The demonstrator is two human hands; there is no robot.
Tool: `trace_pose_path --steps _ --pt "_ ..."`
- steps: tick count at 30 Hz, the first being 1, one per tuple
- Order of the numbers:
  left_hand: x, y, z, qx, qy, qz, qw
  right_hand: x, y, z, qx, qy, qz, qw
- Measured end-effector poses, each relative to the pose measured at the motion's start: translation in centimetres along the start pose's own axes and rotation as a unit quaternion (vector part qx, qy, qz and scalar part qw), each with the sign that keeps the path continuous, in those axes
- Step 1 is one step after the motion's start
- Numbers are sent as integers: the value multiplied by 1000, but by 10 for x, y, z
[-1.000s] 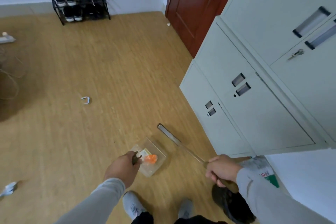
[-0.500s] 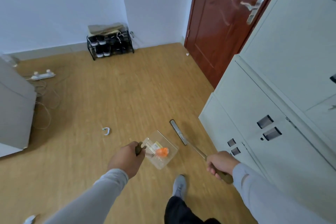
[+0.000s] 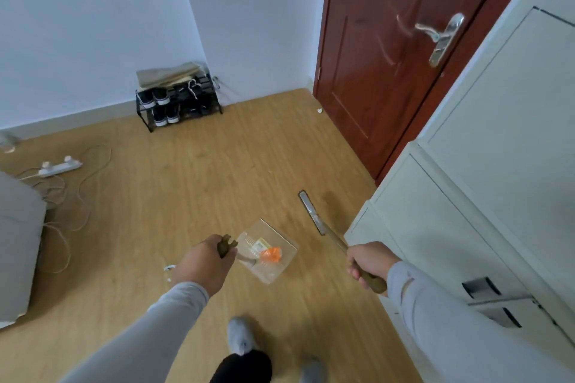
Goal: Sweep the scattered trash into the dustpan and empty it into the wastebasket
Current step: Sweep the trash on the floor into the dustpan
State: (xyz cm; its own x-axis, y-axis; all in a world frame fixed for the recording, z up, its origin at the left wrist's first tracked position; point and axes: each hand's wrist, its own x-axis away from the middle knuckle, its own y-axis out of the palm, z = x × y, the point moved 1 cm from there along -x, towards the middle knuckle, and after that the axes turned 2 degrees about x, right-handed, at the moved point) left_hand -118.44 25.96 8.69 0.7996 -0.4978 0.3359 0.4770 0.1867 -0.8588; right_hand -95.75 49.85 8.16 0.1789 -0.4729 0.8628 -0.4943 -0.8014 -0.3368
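My left hand (image 3: 203, 267) is shut on the brown handle of a clear plastic dustpan (image 3: 277, 244), held above the wooden floor. Inside the dustpan lie an orange scrap (image 3: 271, 254) and a pale yellow wrapper (image 3: 260, 244). My right hand (image 3: 367, 261) is shut on the brown handle of a thin broom (image 3: 314, 214), whose flat grey head points away from me and hangs just above the floor, right of the dustpan. A small white scrap (image 3: 169, 268) lies on the floor, partly hidden behind my left hand. No wastebasket is in view.
Grey metal cabinets (image 3: 485, 196) fill the right side, next to a closed red-brown door (image 3: 385, 56). A shoe rack (image 3: 179, 99) stands against the far wall. A power strip (image 3: 59, 168) with loose cables lies at the left, beside a grey piece of furniture (image 3: 17, 246). A white speck (image 3: 319, 110) lies by the door.
The view has tilted up and I have stepped forward: door and wall now show, the white scrap is at my left hand. Both hands keep their grips on dustpan and broom.
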Motion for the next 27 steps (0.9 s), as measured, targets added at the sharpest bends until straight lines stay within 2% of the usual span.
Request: trace_pose_path --steps 17,27 --pt "-304 -85 50 63 48 -32 996 -110 -8 -275 -52 23 68 996" --pt "-439 -100 121 43 47 -33 997 -209 -60 -393 -68 29 78 994"
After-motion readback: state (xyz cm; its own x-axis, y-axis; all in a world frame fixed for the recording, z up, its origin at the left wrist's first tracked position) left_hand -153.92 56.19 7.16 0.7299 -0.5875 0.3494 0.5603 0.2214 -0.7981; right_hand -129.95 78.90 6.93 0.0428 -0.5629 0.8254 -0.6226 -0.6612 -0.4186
